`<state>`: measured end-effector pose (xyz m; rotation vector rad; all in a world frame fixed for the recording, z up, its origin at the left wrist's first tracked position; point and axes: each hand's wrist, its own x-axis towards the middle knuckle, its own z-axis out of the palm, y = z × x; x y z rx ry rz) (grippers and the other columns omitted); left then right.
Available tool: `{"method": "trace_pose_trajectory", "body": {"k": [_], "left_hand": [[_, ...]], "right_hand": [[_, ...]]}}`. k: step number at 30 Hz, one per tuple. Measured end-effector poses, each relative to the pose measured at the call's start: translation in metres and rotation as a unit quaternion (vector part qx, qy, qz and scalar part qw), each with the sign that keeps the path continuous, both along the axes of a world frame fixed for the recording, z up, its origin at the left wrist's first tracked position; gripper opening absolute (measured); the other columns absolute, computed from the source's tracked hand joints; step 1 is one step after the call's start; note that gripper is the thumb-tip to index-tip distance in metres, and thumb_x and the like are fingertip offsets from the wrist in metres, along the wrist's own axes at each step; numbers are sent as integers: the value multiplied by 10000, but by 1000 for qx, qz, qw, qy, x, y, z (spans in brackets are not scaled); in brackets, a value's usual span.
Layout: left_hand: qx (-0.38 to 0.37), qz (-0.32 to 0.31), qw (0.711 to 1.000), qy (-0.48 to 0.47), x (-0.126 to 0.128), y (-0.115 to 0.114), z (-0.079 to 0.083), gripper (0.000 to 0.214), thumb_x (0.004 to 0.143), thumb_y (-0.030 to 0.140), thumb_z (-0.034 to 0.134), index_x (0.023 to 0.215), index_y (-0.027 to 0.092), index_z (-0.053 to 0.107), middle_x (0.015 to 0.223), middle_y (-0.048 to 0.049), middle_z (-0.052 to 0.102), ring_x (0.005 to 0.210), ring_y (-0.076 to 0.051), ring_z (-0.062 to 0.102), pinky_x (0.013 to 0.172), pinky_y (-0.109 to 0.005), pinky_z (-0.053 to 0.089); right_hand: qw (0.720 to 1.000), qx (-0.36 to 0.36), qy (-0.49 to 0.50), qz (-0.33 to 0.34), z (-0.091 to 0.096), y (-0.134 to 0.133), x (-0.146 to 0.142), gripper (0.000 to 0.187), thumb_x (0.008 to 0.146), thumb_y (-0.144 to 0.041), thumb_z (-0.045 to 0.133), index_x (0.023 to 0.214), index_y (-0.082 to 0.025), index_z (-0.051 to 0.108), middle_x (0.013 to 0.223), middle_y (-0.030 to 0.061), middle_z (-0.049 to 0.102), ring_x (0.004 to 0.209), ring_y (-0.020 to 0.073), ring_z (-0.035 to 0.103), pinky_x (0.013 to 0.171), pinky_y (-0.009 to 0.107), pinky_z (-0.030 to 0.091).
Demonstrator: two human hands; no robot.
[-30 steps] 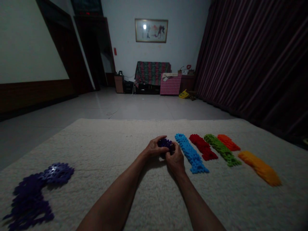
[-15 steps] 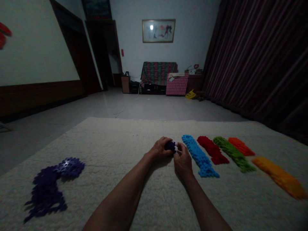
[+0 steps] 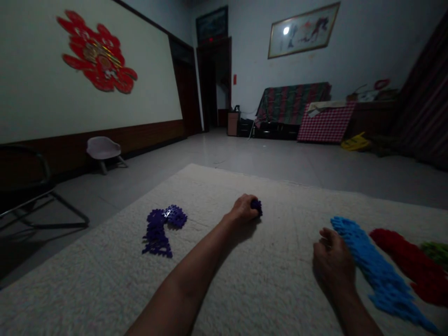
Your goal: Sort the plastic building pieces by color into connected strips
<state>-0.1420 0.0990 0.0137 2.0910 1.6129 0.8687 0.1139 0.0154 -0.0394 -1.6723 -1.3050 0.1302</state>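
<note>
My left hand [image 3: 244,208] is closed around a small bunch of dark purple snowflake-shaped plastic pieces [image 3: 256,206], just above the cream mat. Its fingers hide part of the bunch. Apart from it, my right hand [image 3: 334,259] is loosely curled, with a gap between thumb and fingers and nothing visible in it. Close beside that hand, on its right, runs a row of blue interlocking pieces [image 3: 376,268]. More purple pieces [image 3: 159,231] lie in a loose, bent pile to the left of my left arm.
Red pieces [image 3: 411,263] and green pieces [image 3: 436,252] lie beyond the blue row on the cream mat [image 3: 224,280]. A small pale chair [image 3: 104,148] and a metal-framed chair [image 3: 52,205] stand on the tiled floor at left. A covered sofa [image 3: 292,105] is against the back wall.
The view has swung left. My right hand has come away from the purple bunch and moved right. The bunch stays in my left hand.
</note>
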Motion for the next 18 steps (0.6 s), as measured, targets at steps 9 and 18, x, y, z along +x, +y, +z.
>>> {"method": "trace_pose_trajectory", "body": {"k": [9,18], "left_hand": [[-73,203,961,175,-178,-27,47,514,684,166,602,1197,165,635,1158,-120,671,1064,-258,609,927,-328,464],[-115,233,925,277,-216,-29,48,610,653,123,642,1260,136,583,1208,-125,678,1112,-268,619,872,-288,484]], "right_hand": [[986,-28,-154,61,-5,-1,-7,372,762,-255,438,1054,-184,657,1009,115,691,918,274,607,854,418,454],[982,-42,-173,59,-1,-9,-13,327,816,-140,447,1061,-144,662,1049,107,686,972,239,585,902,364,418]]}}
